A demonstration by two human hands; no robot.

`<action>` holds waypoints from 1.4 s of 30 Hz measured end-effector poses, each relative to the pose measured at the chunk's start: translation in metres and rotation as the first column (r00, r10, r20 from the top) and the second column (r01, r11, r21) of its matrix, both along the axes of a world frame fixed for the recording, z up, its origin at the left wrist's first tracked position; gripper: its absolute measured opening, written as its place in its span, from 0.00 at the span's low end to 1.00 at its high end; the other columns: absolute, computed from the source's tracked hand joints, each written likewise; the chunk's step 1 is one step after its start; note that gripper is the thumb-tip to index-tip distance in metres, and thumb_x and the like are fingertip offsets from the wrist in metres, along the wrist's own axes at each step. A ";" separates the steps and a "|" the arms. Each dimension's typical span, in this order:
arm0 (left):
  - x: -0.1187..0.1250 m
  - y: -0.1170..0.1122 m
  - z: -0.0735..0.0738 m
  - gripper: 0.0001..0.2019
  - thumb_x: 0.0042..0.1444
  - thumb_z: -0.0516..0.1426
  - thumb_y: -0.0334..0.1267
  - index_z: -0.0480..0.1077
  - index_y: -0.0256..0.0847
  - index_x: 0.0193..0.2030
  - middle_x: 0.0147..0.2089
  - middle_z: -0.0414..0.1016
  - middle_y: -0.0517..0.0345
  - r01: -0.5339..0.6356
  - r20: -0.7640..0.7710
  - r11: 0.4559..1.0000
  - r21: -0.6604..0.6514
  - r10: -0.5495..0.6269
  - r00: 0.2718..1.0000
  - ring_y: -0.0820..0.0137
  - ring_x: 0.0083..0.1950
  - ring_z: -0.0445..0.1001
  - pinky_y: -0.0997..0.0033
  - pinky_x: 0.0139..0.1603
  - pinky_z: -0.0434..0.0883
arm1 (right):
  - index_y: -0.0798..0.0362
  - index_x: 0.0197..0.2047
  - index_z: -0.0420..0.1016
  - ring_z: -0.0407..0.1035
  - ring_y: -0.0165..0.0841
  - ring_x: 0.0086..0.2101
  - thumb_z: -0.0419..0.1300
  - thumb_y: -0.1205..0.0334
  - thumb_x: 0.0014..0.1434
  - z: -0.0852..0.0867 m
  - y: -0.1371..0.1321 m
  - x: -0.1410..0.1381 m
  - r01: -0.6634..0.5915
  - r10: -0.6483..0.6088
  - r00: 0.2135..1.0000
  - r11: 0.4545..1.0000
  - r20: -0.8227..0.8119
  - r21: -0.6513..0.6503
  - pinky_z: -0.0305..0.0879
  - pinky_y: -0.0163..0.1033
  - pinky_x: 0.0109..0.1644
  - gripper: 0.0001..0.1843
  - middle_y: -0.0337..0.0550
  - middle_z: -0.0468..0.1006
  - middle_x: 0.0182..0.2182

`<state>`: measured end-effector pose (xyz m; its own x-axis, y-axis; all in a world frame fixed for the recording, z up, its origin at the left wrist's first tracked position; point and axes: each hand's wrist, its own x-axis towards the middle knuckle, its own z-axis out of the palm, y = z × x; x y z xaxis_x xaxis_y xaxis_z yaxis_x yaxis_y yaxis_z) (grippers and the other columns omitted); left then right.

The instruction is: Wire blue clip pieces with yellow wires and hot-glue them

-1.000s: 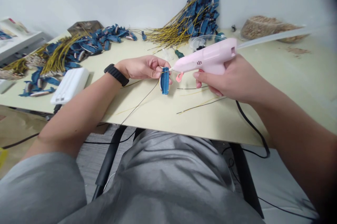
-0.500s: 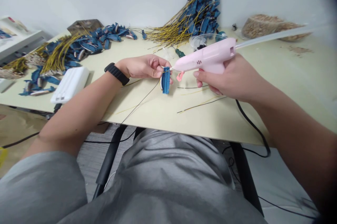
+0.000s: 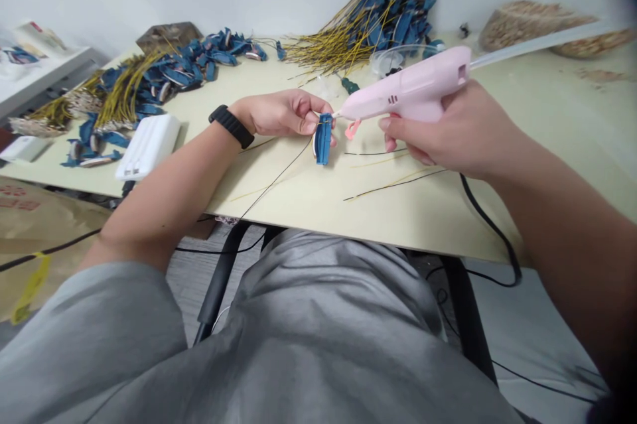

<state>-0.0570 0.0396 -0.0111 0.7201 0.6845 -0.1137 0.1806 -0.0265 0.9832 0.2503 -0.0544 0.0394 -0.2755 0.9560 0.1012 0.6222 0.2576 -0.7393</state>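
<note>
My left hand [image 3: 293, 113] pinches a small blue plastic piece [image 3: 323, 140] with a pale curved side, held upright above the table. Thin dark and yellow wires [image 3: 279, 175] trail from it down over the table edge. Wrapped in my right hand [image 3: 438, 132] is a pink hot glue gun [image 3: 405, 89], a clear glue stick [image 3: 537, 46] poking out of its back. The gun's nozzle meets the upper end of the blue piece, by my left fingertips. Under the barrel hangs a coral-coloured trigger-like part [image 3: 352, 129].
Blue pieces with yellow wires lie heaped at the left [image 3: 174, 72] and lean against the wall [image 3: 398, 6]. A white power bank [image 3: 148, 146] sits by my left forearm. Loose wires [image 3: 393, 184] lie on the table. A black cord [image 3: 490, 225] runs off the front edge.
The whole view has shifted, so everything sits slightly right and higher. Both hands keep the same hold, with the nozzle still at the blue piece's top.
</note>
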 end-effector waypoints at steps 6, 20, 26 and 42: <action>-0.001 0.001 0.001 0.28 0.48 0.87 0.56 0.89 0.38 0.46 0.43 0.92 0.41 -0.010 -0.006 1.000 0.008 0.010 1.000 0.33 0.64 0.91 0.30 0.79 0.77 | 0.48 0.29 0.83 0.67 0.35 0.25 0.72 0.67 0.69 -0.002 0.002 0.000 0.025 -0.025 1.000 1.000 0.011 -0.002 0.65 0.46 0.34 0.15 0.42 0.74 0.20; -0.004 0.009 -0.003 0.34 0.49 0.85 0.65 0.89 0.38 0.49 0.45 0.93 0.43 0.077 -0.037 0.995 0.070 -0.075 0.997 0.45 0.57 0.93 0.49 0.71 0.83 | 0.50 0.33 0.80 0.66 0.32 0.23 0.74 0.66 0.68 -0.007 0.008 -0.002 -0.007 0.004 0.999 0.998 -0.050 -0.068 0.62 0.42 0.27 0.11 0.46 0.81 0.28; -0.003 0.010 0.000 0.34 0.48 0.86 0.62 0.87 0.35 0.47 0.44 0.93 0.43 0.121 -0.016 0.988 0.093 -0.120 0.993 0.54 0.50 0.94 0.61 0.62 0.85 | 0.50 0.28 0.82 0.65 0.34 0.21 0.72 0.63 0.67 -0.009 0.012 -0.001 -0.010 0.009 1.000 0.998 -0.013 -0.060 0.60 0.42 0.25 0.14 0.42 0.73 0.20; -0.004 0.014 -0.003 0.34 0.49 0.86 0.61 0.89 0.34 0.50 0.39 0.91 0.45 0.119 -0.006 0.990 0.079 -0.118 0.993 0.58 0.44 0.92 0.66 0.55 0.84 | 0.50 0.29 0.80 0.63 0.31 0.21 0.72 0.61 0.69 -0.005 0.009 -0.003 0.013 -0.010 0.999 0.996 0.034 -0.086 0.60 0.43 0.28 0.16 0.41 0.72 0.20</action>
<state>-0.0607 0.0536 -0.0139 0.7965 0.6012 -0.0641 0.1732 -0.1253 0.9769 0.2474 -0.0452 0.0346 -0.2664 0.9638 0.0093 0.6497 0.1867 -0.7369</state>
